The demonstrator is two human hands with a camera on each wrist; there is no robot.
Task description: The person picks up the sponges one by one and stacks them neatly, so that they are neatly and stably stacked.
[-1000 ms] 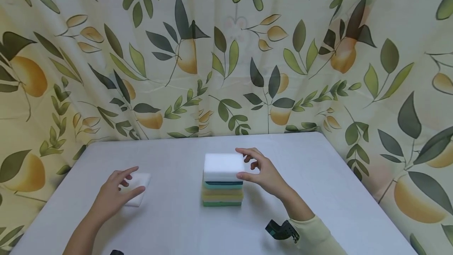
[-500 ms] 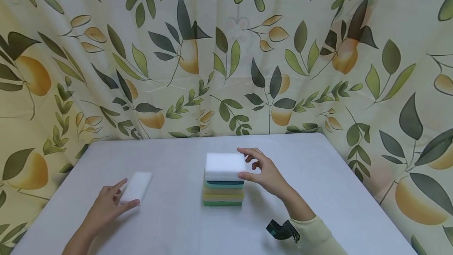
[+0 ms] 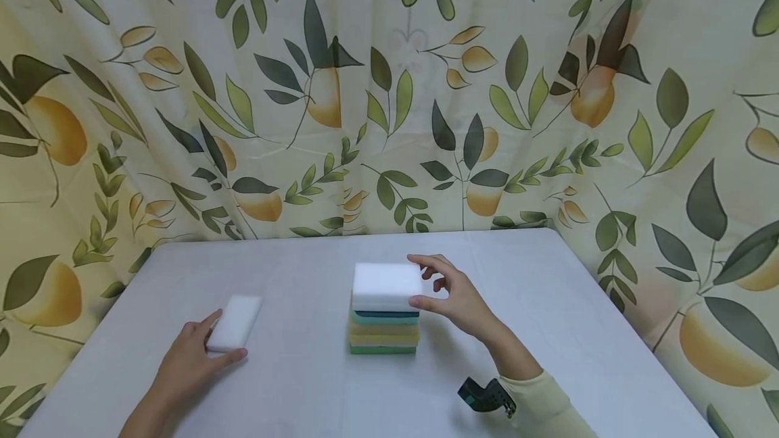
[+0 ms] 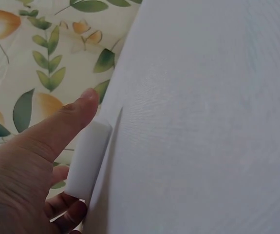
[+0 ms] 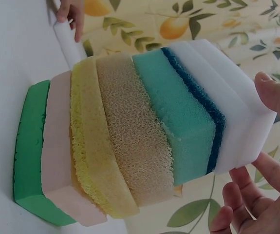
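Near the left side of the table [image 3: 292, 384] lies a flat white sponge [image 3: 234, 323]. My left hand [image 3: 189, 367] is spread around its near-left end, thumb by the front edge and forefinger by the left side; firm contact cannot be made out. In the left wrist view its thumb is apart from the curled fingers, with the sponge between. A stack of sponges stands mid-table: green [image 5: 30, 146], pink [image 5: 64, 161], yellow [image 5: 98, 146], porous beige [image 5: 135, 126], teal with a dark blue layer [image 5: 178, 117], and white [image 3: 387, 282] on top. My right hand [image 3: 459, 303] holds that white top by its right corners, between thumb and forefinger.
A curtain [image 3: 389, 86] with fruit and leaf print hangs behind and beside the table. A dark strapped device [image 3: 487, 395] sits at the right wrist, near the sleeve [image 3: 541, 404].
My left hand has drawn back and lowered from above the loose white sponge to its near-left end, uncovering more of it. My right hand and the stack stay in place.
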